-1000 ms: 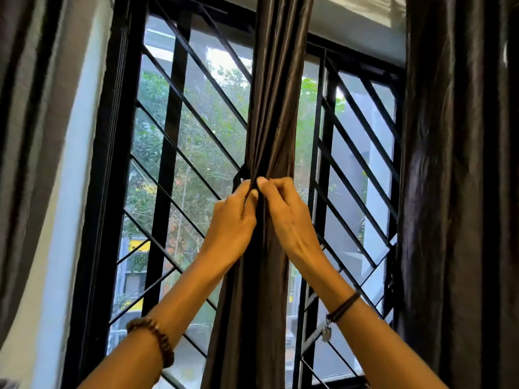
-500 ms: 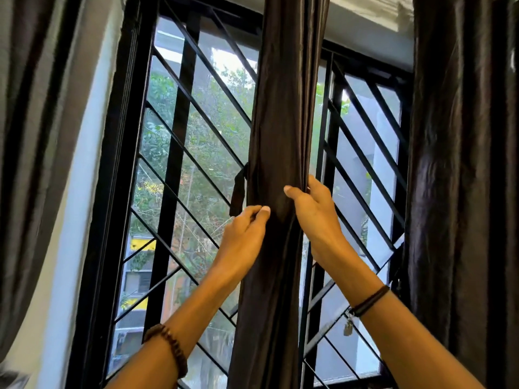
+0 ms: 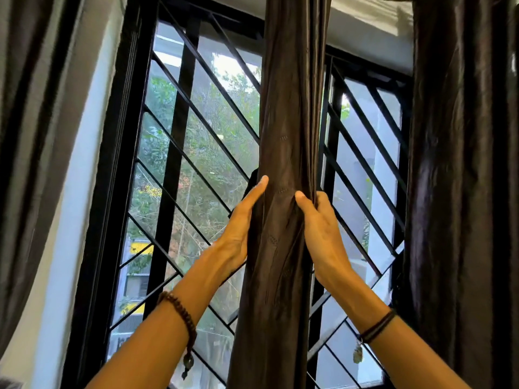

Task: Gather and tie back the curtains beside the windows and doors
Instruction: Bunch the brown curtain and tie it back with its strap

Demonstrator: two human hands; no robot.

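Hands both on middle curtain (image 3: pixel 283 130), about halfway up what shows of it. Right hand (image 3: pixel 323 234) has its thumb dug into the front folds and its fingers wrapped round the right edge, out of sight behind: a firm clasp. Left hand (image 3: pixel 238 228) has its thumb laid straight up the left edge and its fingers gone behind the cloth, so it pinches the cloth front to back. Bundle is squeezed between the two hands.

Curtain hangs as a narrow gathered column in front of the upright between the two panes, backed by window grille (image 3: pixel 196 141). Dark strip (image 3: pixel 252 179) pokes out just behind the left thumb tip; probably the tie, can't confirm. No band seen round the bundle, so tying is judged not done.

Left curtain (image 3: pixel 25 141) and right curtain (image 3: pixel 463 169) hang at the frame edges, no tie visible on either.

Risks:
- Cloth looks slick and sheeny, so folds could slide out of the clasp.
- Freeing one hand to reach the strip leaves one hand holding, and the bundle may fan open.
- Dragging downward while cinching would load the fixings at the top, which are not in view.
- Bead bracelet (image 3: pixel 182 315) has a dangling charm that could snag on cloth or grille.
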